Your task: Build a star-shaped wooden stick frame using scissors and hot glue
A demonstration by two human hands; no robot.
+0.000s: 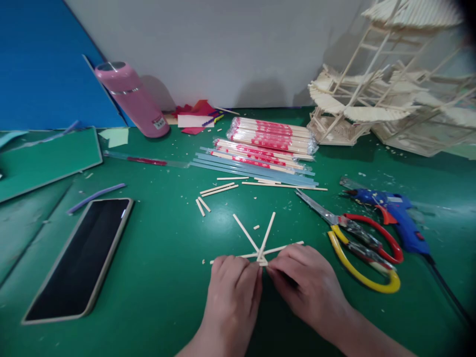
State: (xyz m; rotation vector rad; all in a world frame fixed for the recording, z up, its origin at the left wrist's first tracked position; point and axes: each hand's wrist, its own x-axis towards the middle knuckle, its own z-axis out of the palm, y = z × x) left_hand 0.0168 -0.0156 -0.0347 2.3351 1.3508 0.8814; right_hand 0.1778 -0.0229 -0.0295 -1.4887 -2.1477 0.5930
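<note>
Several thin wooden sticks (268, 233) meet in a star-like frame on the green table, with two of them pointing away from me and others lying crosswise. My left hand (232, 290) is closed at the left side of the joint, fingertips pressed on the sticks. From the right, my right hand (307, 285) pinches at the same joint with thumb and fingers. The fingers hide the near part of the frame. Just beyond it lies a tiny stick offcut (256, 227).
Scissors (336, 218) and a blue glue gun (397, 210) lie right; a phone (82, 258) lies left. Behind are loose sticks (219, 189), glue sticks (253, 168), wrapped chopsticks (273, 135), a pink bottle (136, 101) and a stick-built model (372, 84).
</note>
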